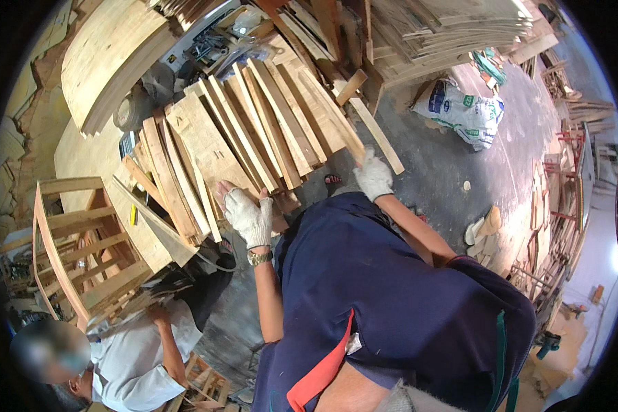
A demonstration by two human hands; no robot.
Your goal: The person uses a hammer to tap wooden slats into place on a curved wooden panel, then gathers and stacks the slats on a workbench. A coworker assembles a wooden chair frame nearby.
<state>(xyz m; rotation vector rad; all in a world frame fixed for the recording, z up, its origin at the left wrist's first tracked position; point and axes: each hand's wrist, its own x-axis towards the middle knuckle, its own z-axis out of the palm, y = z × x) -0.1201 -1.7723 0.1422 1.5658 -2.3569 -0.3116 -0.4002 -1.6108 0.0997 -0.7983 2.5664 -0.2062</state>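
Wooden strips (276, 113) at eleven o'clock could be dislodged if the end strip (332, 115), apparently gripped by the right hand (373, 176), is dragged sideways, the left hand (247, 215) being spread at a wide board's (207, 137) near end.

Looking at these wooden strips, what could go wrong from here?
The wooden strips look loose and lie at uneven angles, so a nudge might slide some off. One could then land on the sandalled-looking foot near their ends. On the left hand, the fingertips look bare, so a splinter seems possible.
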